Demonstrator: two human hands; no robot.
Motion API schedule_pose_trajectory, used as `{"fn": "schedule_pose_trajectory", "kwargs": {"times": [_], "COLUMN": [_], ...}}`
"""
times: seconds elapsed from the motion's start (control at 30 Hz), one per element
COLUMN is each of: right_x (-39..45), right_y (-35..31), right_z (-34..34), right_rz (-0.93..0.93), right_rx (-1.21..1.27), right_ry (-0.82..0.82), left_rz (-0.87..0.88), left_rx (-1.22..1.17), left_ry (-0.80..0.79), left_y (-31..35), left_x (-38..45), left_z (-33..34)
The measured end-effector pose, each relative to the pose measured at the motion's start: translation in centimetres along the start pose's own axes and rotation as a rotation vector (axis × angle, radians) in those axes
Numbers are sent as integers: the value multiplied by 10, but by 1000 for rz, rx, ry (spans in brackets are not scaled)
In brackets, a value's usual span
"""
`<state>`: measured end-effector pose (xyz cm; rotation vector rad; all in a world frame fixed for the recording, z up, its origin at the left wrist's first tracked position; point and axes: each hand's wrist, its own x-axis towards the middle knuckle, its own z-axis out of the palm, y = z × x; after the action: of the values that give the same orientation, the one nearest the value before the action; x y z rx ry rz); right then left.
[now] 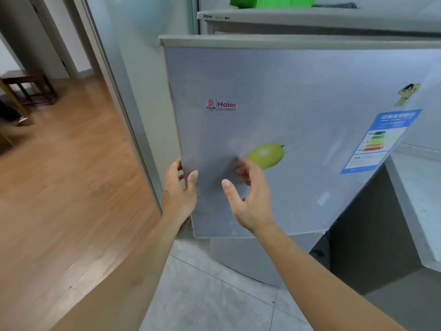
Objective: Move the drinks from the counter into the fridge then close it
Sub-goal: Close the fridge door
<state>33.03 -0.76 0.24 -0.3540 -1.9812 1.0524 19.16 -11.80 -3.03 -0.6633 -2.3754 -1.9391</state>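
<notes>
Head view is showing the person standing at the grey fridge door [298, 120], which is standing ajar, swung out from the fridge body [310, 22] behind it. Their left hand [179, 192] is grasping the door's free edge, thumb lying on the front face and fingers curling round behind. Their right hand [250, 197] is hovering loose and released just in front of the panel, beside a green fruit magnet [266, 155], holding nothing; whether its fingertips are touching the panel cannot be told. No drinks are showing, and only a pale strip of the counter [420, 206] is appearing at the right edge.

Whether the door is being opened or shut cannot be told; judging by the empty hands, it could be either. For doing it well, the person is best guiding the door by its edge with the left hand, keeping the fingers clear of the gap before it is meeting the seal. If closing, the flat right palm pressing near the handle side is likely giving a firm, even seal. The energy label [379, 139] and cartoon magnet [406, 94] are sitting well away from both hands.
</notes>
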Motion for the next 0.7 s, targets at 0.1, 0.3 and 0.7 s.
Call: {"fn": "schedule_pose_trajectory", "kwargs": {"times": [0.1,0.3,0.7], "right_x": [20,61,116], "right_y": [13,34,58], "right_z": [0,-12,-5], "right_rz": [37,126,275], "right_rx": [-92,-200,-434], "right_ry": [124,380,399], "left_rz": [-6,30,78], "left_rx": [36,90,-56], "left_ry": [-41,-72,-354], "left_y": [-5,-4,-4], "left_x": [31,80,164], "left_z": [12,42,78]}}
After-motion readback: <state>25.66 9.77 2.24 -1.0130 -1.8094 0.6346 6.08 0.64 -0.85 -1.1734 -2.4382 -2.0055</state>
